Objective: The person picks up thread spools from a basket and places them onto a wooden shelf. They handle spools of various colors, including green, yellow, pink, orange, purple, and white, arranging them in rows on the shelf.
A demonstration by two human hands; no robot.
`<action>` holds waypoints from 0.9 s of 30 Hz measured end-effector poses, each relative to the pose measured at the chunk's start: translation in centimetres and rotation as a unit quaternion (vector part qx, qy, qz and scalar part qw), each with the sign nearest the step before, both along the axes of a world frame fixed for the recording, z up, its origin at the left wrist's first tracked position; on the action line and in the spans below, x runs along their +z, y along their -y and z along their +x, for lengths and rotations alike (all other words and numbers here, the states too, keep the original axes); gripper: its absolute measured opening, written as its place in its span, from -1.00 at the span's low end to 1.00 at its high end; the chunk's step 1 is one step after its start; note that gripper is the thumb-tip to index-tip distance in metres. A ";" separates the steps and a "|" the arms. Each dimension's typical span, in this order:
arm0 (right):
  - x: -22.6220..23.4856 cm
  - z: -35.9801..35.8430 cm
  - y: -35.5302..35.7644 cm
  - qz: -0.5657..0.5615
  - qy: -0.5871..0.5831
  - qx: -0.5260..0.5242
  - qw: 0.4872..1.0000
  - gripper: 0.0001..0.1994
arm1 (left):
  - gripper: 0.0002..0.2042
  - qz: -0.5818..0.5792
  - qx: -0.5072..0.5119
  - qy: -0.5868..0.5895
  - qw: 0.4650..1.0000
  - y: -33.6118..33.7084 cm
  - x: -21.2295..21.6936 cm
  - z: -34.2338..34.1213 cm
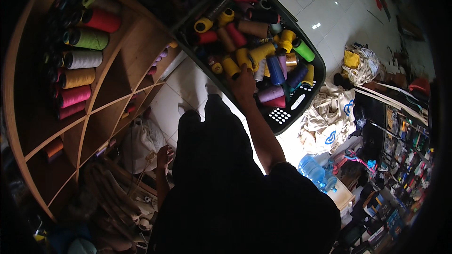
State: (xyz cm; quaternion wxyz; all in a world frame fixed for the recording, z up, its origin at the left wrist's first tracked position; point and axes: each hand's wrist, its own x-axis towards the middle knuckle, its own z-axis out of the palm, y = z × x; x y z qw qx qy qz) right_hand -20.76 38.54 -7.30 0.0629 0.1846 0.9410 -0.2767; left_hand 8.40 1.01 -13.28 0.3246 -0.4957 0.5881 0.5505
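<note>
A dark green plastic basket (314, 42) holds a jumble of thread spools. Yellow, red, brown, blue, purple and green ones lie among them. My right hand (241, 85) reaches over the basket's near side, its fingers closed around a yellow thread spool (230, 67); the back of the hand hides part of the grip. Against it lies another yellow spool (244, 58). A lilac spool (270, 94) and a dark blue spool (275, 69) rest just to its right. My left hand (164, 156) hangs low by my leg, fingers loosely apart and holding nothing, near a white sack (142, 146).
On the left, a wooden shelf (84, 134) with square compartments carries rows of spools, including a red one (101, 20) and an orange one (53, 147). Right of the basket sit cream cloth bags (325, 117), blue water bottles (316, 171) and a cluttered rack (400, 136).
</note>
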 end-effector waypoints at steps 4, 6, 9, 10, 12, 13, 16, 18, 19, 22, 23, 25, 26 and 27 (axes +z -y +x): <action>-0.6 -0.1 -1.4 -0.041 -0.031 -0.006 0.999 -0.42 | -0.63 0.002 0.038 0.045 0.998 -0.4 -1.0 1.4; -0.1 0.2 -2.1 -0.086 -0.040 -0.030 0.995 -0.45 | -0.68 0.002 0.069 0.077 0.995 -0.4 -1.0 2.4; -0.4 0.6 -3.2 -0.228 -0.010 -0.073 0.971 -0.54 | -0.74 0.002 0.122 0.102 0.987 -0.9 -0.6 3.2; -1.9 1.0 -3.9 -0.306 0.010 -0.102 0.947 -0.57 | -0.76 0.000 0.134 0.107 0.985 -1.0 -0.3 2.4; -3.1 1.6 -5.0 -0.399 0.025 -0.113 0.909 -0.60 | -0.79 -0.008 0.166 0.088 0.982 -1.8 0.6 -0.2; -3.0 1.9 -5.3 -0.416 0.021 -0.098 0.904 -0.60 | -0.80 -0.020 0.164 0.049 0.985 -2.4 1.3 -2.1; 0.7 2.1 -4.3 -0.481 0.031 -0.094 0.871 -0.57 | -0.80 -0.084 0.066 -0.174 0.979 -5.0 4.4 -9.7; 3.4 1.1 -3.5 -0.538 0.012 -0.087 0.838 -0.54 | -0.71 -0.090 -0.092 -0.262 0.956 -6.5 6.7 -16.0; 3.7 1.3 -3.0 -0.573 -0.003 -0.075 0.816 -0.52 | -0.71 -0.085 -0.099 -0.330 0.935 -8.8 9.2 -19.2; 7.7 1.8 -1.2 -0.627 0.002 -0.018 0.779 -0.51 | -0.67 0.056 -0.165 -0.444 0.879 -15.3 17.1 -26.5; 8.7 1.3 -0.6 -0.669 -0.008 0.004 0.743 -0.50 | -0.55 0.096 -0.192 -0.448 0.868 -16.7 18.2 -27.8; 10.4 0.7 0.3 -0.664 -0.010 0.053 0.746 -0.49 | -0.42 0.100 -0.207 -0.465 0.855 -18.5 18.9 -28.6; 11.8 0.6 0.7 -0.667 0.009 0.064 0.742 -0.48 | -0.41 0.105 -0.188 -0.476 0.853 -19.3 19.6 -28.8; 11.2 0.4 0.8 -0.605 -0.040 0.132 0.784 -0.46 | -0.41 0.111 -0.169 -0.487 0.850 -19.7 20.4 -29.3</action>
